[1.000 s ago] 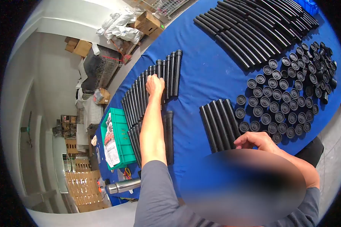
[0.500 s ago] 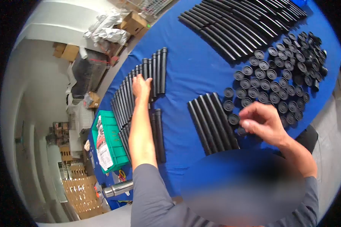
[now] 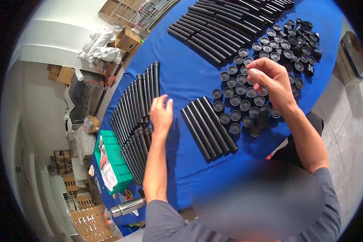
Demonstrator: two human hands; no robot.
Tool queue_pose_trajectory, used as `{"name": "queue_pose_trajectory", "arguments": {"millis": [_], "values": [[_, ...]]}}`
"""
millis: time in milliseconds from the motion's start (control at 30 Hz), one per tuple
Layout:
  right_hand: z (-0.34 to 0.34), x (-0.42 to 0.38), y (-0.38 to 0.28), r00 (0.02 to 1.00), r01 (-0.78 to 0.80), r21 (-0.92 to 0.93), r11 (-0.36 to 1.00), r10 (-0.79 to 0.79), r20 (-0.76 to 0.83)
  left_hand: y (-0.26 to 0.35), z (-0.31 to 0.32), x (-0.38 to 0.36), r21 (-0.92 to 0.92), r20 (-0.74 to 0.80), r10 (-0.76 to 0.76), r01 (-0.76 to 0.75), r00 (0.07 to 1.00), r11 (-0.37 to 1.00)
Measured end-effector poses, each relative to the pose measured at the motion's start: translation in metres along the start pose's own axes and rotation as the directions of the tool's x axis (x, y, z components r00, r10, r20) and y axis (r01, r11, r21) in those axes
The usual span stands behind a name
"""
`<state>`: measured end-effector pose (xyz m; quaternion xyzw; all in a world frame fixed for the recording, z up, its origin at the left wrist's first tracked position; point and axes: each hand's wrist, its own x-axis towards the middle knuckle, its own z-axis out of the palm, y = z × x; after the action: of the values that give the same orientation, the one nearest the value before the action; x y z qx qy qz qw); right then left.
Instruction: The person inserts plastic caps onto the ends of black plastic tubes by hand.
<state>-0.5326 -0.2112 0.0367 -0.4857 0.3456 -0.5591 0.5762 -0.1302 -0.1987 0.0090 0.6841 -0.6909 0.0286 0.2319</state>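
Blue-covered table [image 3: 177, 82], seen from above, with black parts in separate groups. Across its far side we find the far array of tubes [image 3: 213, 36], laid close together in overlapping rows. To the right lies the spread of round caps [image 3: 245, 105], most with ringed faces upward. At left we see the slanting row of collared tubes [image 3: 129, 109], thicker at their far ends; near the middle, just left of the caps, is the small set of plain tubes [image 3: 209, 128]. At near left stand the green crate [image 3: 121, 159] and, nearer, the metal flask [image 3: 127, 207].

The left hand [image 3: 161, 117], fingers spread, is just right of the collared tubes; we see nothing in it, and cannot tell whether it touches them. The right hand [image 3: 272, 80] is over the caps, fingers half curled; we cannot tell whether its fingertips meet or hold anything. We judge the step in hand to be a reach among the caps; picking one up from here would call for a lowered hand and a fingertip pinch.
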Motion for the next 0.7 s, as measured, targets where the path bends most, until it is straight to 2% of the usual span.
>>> {"name": "queue_pose_trajectory", "arguments": {"millis": [33, 67, 167, 233, 267, 300, 400, 500, 533, 633, 700], "values": [[0.0, 0.0, 0.001, 1.0, 0.011, 0.003, 1.0, -0.011, -0.001, 0.008, 0.002, -0.012, -0.025, 0.004, 0.016, -0.016, 1.0, 1.0], [0.0, 0.0, 0.0, 1.0, 0.013, 0.007, 1.0, -0.013, -0.006, 0.019, 0.004, -0.026, -0.092, 0.026, -0.049, 0.051, 0.998, 0.994], [-0.001, -0.001, -0.004, 1.0, 0.007, -0.015, 1.0, -0.007, 0.005, 0.051, 0.003, -0.065, -0.024, 0.163, -0.241, 0.248, 0.957, 0.968], [-0.001, 0.001, -0.002, 1.0, 0.014, -0.075, 0.997, -0.012, 0.026, 0.048, 0.009, -0.091, -0.06, 0.175, -0.222, 0.236, 0.959, 0.97], [-0.002, 0.004, 0.007, 0.996, 0.091, -0.097, 0.991, -0.089, 0.029, 0.031, 0.021, -0.106, -0.048, 0.123, -0.139, 0.146, 0.983, 0.988], [-0.001, 0.008, 0.014, 0.986, 0.169, -0.119, 0.978, -0.165, 0.038, 0.029, 0.019, -0.112, -0.09, 0.12, -0.179, 0.191, 0.976, 0.978], [-0.004, 0.009, 0.02, 0.97, 0.238, -0.337, 0.911, -0.244, 0.026, 0.02, 0.009, -0.123, -0.186, 0.109, -0.272, 0.288, 0.956, 0.939], [-0.004, 0.014, 0.021, 0.796, 0.585, -0.49, 0.646, -0.572, 0.197, 0.007, 0.009, -0.137, -0.357, 0.048, -0.38, 0.371, 0.924, 0.857], [-0.002, 0.009, 0.019, 0.812, 0.573, -0.548, 0.609, -0.509, 0.284, 0.008, 0.011, -0.141, -0.371, 0.012, -0.404, 0.379, 0.915, 0.848], [0.014, 0.0, 0.032, 0.757, 0.653, -0.59, 0.475, -0.446, 0.478, 0.01, 0.024, -0.15, -0.374, -0.075, -0.401, 0.347, 0.913, 0.86], [0.023, -0.006, 0.042, 0.724, 0.689, -0.617, 0.38, -0.39, 0.569, 0.007, 0.03, -0.151, -0.505, -0.102, -0.449, 0.343, 0.888, 0.792]]}}
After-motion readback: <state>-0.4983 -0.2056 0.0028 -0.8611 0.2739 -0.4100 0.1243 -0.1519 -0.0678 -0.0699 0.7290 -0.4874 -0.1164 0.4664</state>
